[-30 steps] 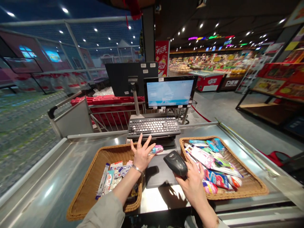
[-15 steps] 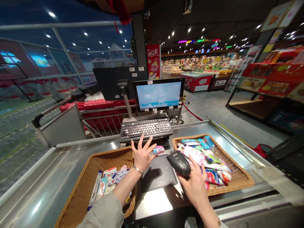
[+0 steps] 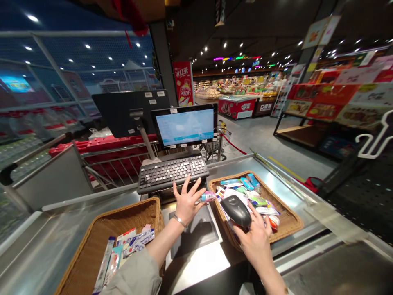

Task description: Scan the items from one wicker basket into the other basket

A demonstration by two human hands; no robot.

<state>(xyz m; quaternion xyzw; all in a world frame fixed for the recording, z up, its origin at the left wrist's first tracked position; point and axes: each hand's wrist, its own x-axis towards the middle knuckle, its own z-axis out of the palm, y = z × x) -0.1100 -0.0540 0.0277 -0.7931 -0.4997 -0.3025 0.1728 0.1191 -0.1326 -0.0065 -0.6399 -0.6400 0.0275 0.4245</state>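
Clearly, the rounded scanner [image 3: 236, 210] is black, the package [image 3: 208, 196] pink-and-blue.

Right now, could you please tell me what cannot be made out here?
Head view: one end of the small pink and blue packaged item, covered by the left hand; its print is too small.
Head view: the grip of the black plastic scanner, hidden by the right hand.
Head view: part of the left brown wicker basket, cut off by the bottom edge and behind the grey fabric sleeve.
Head view: text on the black-framed flat monitor, too small and faint.
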